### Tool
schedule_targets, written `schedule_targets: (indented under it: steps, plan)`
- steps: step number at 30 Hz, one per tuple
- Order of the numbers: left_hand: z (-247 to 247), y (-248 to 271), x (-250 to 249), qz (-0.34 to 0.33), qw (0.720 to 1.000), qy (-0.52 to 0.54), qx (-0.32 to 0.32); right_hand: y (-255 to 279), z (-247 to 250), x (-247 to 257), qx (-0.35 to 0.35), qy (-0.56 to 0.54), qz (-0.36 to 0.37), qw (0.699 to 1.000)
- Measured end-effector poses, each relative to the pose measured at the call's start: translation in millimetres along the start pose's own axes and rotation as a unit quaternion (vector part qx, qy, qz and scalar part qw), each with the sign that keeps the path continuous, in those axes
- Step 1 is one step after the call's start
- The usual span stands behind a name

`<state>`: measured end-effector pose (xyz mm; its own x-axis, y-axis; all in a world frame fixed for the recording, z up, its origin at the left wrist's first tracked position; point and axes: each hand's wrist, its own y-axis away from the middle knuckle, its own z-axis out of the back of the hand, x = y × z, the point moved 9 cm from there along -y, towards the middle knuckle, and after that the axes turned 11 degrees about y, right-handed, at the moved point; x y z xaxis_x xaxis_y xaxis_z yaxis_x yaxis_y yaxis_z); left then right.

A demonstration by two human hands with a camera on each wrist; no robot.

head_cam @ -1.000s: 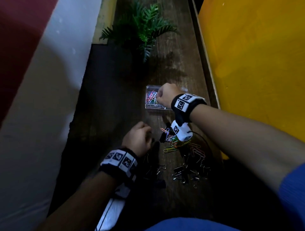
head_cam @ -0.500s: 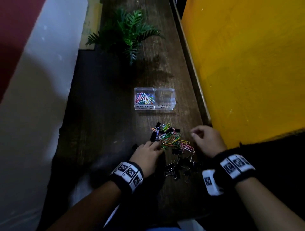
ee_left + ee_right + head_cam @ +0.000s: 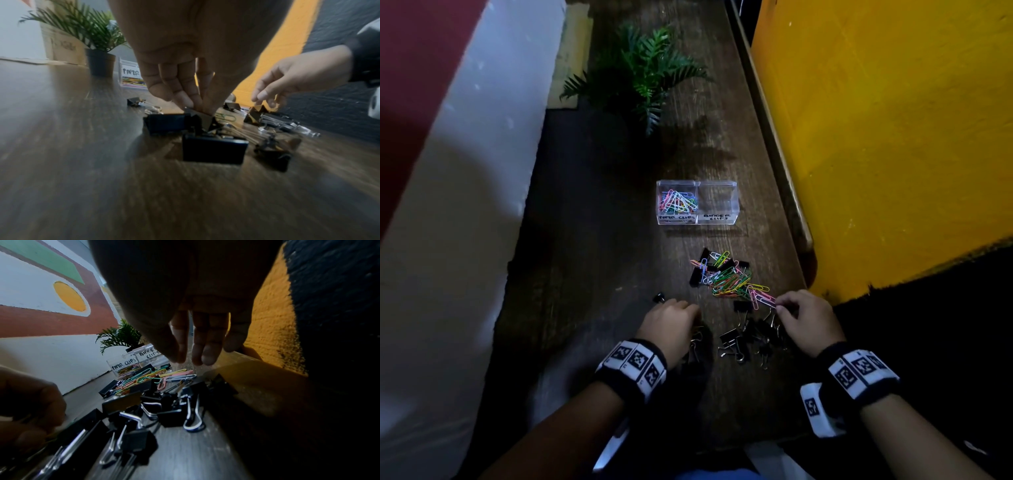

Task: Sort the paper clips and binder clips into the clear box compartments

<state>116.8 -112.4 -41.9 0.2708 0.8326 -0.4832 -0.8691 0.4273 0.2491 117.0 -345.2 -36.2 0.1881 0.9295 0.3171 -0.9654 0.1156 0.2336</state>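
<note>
A clear two-compartment box (image 3: 735, 205) sits mid-table; its left side, labelled paper clips, holds several coloured paper clips (image 3: 677, 202), and the right side, labelled binder clips, looks empty. Nearer me lies a heap of coloured paper clips (image 3: 729, 279), then black binder clips (image 3: 743, 339). In the left wrist view my left hand (image 3: 202, 110) pinches one black binder clip (image 3: 203, 118) on the table with fingertips and thumb. My right hand (image 3: 780, 308) hovers over the heap's right edge, with relaxed fingers (image 3: 207, 352) holding nothing.
A potted plant (image 3: 640, 72) stands behind the box. A yellow wall (image 3: 876, 137) runs close along the table's right edge. One binder clip (image 3: 659, 297) lies apart, left of my left hand. A white wall borders the left side.
My right hand has come back from the box to the near right of the clip heap. My left hand has shifted slightly onto the binder clips.
</note>
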Motion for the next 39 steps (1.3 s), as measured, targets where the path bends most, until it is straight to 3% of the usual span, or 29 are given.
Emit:
schedule_targets:
  steps: [12,19,27,39]
  plan:
    - [-11,4,12,0.021,0.998,0.054,-0.005,2,4,-3,0.000,0.000,-0.016,1.000]
    - [-10,4,6,-0.005,1.000,-0.001,0.017,-1,8,-5,-0.003,0.009,-0.014,1.000]
    - [-2,-4,6,-0.008,1.000,-0.026,-0.009,-10,7,6,0.000,0.104,0.025,0.994]
    - [-3,-10,2,-0.012,0.997,-0.073,0.005,-26,-7,35,0.073,0.232,0.056,0.968]
